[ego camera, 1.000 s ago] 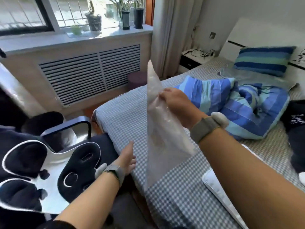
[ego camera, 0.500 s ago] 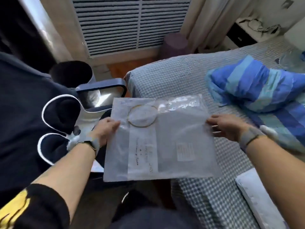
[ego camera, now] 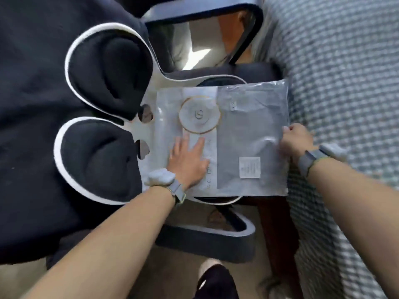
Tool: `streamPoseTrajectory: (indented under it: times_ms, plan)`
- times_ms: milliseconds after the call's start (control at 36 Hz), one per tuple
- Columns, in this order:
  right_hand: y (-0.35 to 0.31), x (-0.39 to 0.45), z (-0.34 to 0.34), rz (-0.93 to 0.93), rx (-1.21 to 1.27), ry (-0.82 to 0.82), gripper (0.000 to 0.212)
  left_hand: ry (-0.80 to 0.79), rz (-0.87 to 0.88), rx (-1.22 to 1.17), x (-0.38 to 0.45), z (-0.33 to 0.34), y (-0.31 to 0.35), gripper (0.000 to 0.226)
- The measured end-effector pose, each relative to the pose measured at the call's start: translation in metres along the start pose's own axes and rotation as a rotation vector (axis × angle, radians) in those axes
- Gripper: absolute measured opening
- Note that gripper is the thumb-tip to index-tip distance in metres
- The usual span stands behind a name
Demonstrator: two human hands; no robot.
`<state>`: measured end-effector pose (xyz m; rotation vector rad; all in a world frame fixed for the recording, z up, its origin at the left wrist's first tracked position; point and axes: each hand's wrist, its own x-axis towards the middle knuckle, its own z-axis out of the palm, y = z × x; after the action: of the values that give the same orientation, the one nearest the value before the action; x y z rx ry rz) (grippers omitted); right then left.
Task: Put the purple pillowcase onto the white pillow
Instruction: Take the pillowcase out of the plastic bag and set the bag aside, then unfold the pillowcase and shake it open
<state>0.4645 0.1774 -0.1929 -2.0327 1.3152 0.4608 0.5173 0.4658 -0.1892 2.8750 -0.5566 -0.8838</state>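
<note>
On the far left a big black cushion (ego camera: pixel 43 104) with white edging fills the picture. It sits on a chair (ego camera: pixel 207 234) with dark arm rests.

The left arm reaches forward from the bottom of the picture. It has a grey band at the wrist. The left hand (ego camera: pixel 190 158) lies flat on a clear plastic bag (ego camera: pixel 222 139). Its fingers are straight and a little spread, pressing down on the left part of the bag. It grips nothing.

The bag lies flat on the chair seat, on top of the cushion. It has a round gold-rimmed sticker (ego camera: pixel 199 114) near the top, just above the fingertips. A small white label (ego camera: pixel 249 167) sits low on the right part. Something grey and folded shows inside the bag. It may be the pillowcase, but its colour is hard to tell through the plastic.

The right arm comes in from the lower right, with a grey band too. The right hand (ego camera: pixel 295 142) is at the right edge of the bag. Its fingers curl over that edge and pinch it. The two hands are well apart.

On the far right is the bed (ego camera: pixel 349 83) with a checked sheet, just beside the chair.
</note>
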Motion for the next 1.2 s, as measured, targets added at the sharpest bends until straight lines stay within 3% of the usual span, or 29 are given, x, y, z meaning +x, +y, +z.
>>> streamPoseTrajectory:
  times_ms: [83,139,195,222,278,306,361,473,639,750,834,945,1001,1028,1112,1195]
  plan:
    - [-0.003,-0.008,0.021,-0.044,-0.044,0.151,0.042,-0.124,-0.090,0.038,0.013,0.045,-0.004,0.072]
    - [0.006,-0.027,0.033,-0.297,-0.116,0.341,0.054,-0.126,-0.197,0.051,0.018,0.061,-0.012,0.074]
    - [0.026,-0.046,0.043,-0.581,-0.265,0.408,0.058,-0.116,-0.219,0.096,0.024,0.071,-0.016,0.075]
    - [0.036,-0.054,0.059,-0.696,-0.348,0.331,0.058,-0.107,-0.223,0.132,0.024,0.072,-0.028,0.075]
    - [0.057,-0.069,0.070,-0.720,-0.541,0.008,0.060,-0.119,-0.203,0.196,0.028,0.065,-0.034,0.076]
    - [0.061,-0.076,0.080,-0.692,-0.615,-0.153,0.062,-0.135,-0.224,0.210,0.026,0.062,-0.045,0.077]
    - [0.075,-0.080,0.083,-0.630,-0.639,-0.320,0.067,-0.118,-0.225,0.275,0.025,0.058,-0.048,0.077]
    - [0.074,-0.086,0.061,-0.621,-0.351,-0.266,0.065,-0.100,-0.216,0.248,0.002,0.043,-0.023,0.077]
    - [0.084,-0.115,0.007,-0.499,-0.170,-0.153,0.053,-0.174,0.010,0.112,-0.040,0.009,0.049,0.068]
    - [0.127,-0.144,-0.074,-0.281,-0.065,-0.018,0.053,-0.267,0.164,0.098,-0.068,-0.016,0.132,0.063]
    - [0.201,-0.183,-0.165,-0.050,0.017,0.083,0.052,-0.321,0.340,0.168,-0.112,-0.027,0.232,0.056]
    - [0.275,-0.218,-0.237,0.175,0.088,0.199,0.048,-0.373,0.403,0.329,-0.151,-0.027,0.316,0.047]
    - [0.361,-0.262,-0.290,0.318,0.169,0.307,0.045,-0.441,0.549,0.407,-0.205,-0.009,0.397,0.047]
    - [0.372,-0.258,-0.295,0.339,0.196,0.330,0.044,-0.461,0.573,0.415,-0.208,-0.016,0.407,0.046]
    - [0.483,-0.302,-0.324,0.471,0.288,0.414,0.039,-0.557,0.650,0.362,-0.278,0.014,0.484,0.047]
    - [0.586,-0.350,-0.328,0.581,0.349,0.400,0.026,-0.582,0.690,0.296,-0.347,0.063,0.550,0.049]
